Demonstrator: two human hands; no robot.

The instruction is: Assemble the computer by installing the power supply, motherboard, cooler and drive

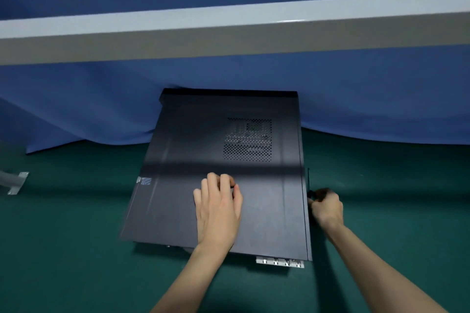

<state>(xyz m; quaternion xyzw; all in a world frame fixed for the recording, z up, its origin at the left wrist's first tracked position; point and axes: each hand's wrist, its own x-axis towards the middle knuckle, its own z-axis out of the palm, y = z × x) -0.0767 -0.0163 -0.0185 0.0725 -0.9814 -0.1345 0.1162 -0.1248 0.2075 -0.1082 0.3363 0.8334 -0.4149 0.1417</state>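
I see a big blue cloth point(101, 99) hanging at the far side, with a long pale grey bar point(229, 32) across it. Below is the green surface point(76, 249).

In the middle of it lies the flat black metal computer case point(216, 147), down on its side. Its long way runs from near to far. The lid with the little holes is on top, so I cannot see what is inside.

My left hand point(218, 208) rests on the near part of the lid, fingers bent. A tiny dark bit shows by the thumb tip. I cannot tell if it is pinched.

My right hand point(326, 207) is just past the right edge of the case. It is wrapped tight round a thin black screwdriver point(310, 193), which points far, along that edge.

I think the right hand is the one to work that side, since it is closer.

Silver metal slots point(279, 261) stick out at the near right corner.
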